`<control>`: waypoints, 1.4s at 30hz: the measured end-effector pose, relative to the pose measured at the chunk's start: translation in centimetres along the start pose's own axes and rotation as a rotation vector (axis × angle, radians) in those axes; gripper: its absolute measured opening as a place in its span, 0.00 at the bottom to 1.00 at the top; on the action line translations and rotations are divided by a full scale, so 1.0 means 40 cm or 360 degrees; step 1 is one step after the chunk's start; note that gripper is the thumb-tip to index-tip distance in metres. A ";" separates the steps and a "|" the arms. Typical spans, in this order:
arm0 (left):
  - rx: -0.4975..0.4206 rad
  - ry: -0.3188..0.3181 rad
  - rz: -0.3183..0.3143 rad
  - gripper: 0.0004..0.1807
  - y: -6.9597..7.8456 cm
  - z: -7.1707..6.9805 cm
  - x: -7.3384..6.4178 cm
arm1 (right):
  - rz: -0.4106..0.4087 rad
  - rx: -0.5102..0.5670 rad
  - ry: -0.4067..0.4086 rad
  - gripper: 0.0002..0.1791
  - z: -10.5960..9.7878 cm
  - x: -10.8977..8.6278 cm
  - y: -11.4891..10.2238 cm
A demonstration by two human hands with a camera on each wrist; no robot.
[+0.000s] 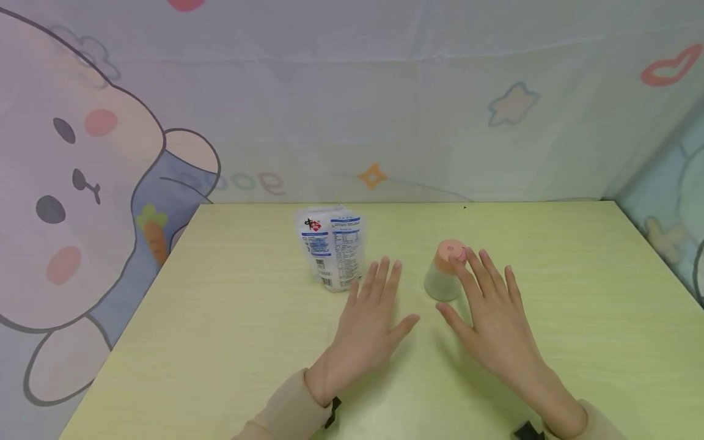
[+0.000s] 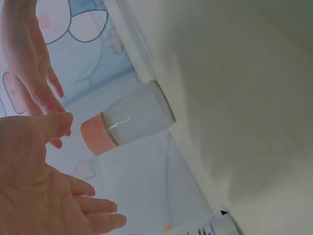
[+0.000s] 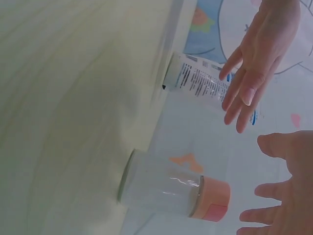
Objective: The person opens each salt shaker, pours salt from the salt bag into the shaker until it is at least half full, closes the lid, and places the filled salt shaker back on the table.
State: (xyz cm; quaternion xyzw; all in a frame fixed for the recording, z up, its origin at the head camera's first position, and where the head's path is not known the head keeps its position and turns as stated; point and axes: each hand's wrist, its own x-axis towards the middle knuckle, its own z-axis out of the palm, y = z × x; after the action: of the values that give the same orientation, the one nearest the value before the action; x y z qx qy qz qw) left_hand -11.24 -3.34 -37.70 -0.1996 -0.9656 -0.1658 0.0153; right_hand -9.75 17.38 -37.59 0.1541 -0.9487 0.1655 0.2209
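Holds left hand (image 1: 368, 327) and right hand (image 1: 497, 324) out above a pale yellow-green desk (image 1: 192, 342), with backs turned up in the head view. Has the grip apart on both sides: spreads fingers nearly straight, points both thumbs inward toward each other, with a gap between.

Has a bottle (image 1: 442, 285) standing upright on the desk, just ahead of right hand, with a clear body, wider toward the base, and an orange-pink cap (image 1: 451, 249) on top. Overlaps the cap with right fingertips in the head view, yet shows a gap between cap and fingers in the right wrist view.

Has a bag (image 1: 332, 247) standing upright as well, farther left, ahead of left hand and well apart from the bottle; bears blue and black print, a small red mark (image 1: 315, 225) and a barcode (image 1: 327, 282) on a whitish front. Overlaps the bag's lower right edge with left little finger in the head view, but lies apart from it in the left wrist view.

Wears light beige sleeves (image 1: 288, 406), with a dark band (image 1: 332, 412) at each wrist. Has a cloth backdrop (image 1: 341, 91) hanging behind the desk, printed with a large cartoon animal (image 1: 82, 226), a carrot (image 1: 156, 241), a pale star (image 1: 513, 104) and a red heart (image 1: 660, 74).
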 end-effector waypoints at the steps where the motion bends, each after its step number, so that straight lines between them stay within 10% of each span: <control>1: 0.0001 -0.0004 0.0001 0.45 0.000 0.001 0.002 | -0.0005 0.0004 0.0010 0.38 0.001 0.002 0.001; 42: -0.0150 -0.0003 0.0014 0.43 0.005 0.039 0.073 | -0.0003 0.0127 0.0163 0.36 0.020 0.051 0.013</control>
State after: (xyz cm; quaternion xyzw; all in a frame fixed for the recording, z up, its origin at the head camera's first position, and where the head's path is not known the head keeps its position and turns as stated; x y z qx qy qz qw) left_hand -13.77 -1.54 -38.84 -0.2044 -0.9559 -0.2108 0.0057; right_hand -11.97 17.11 -37.43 0.1549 -0.9287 0.2106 0.2630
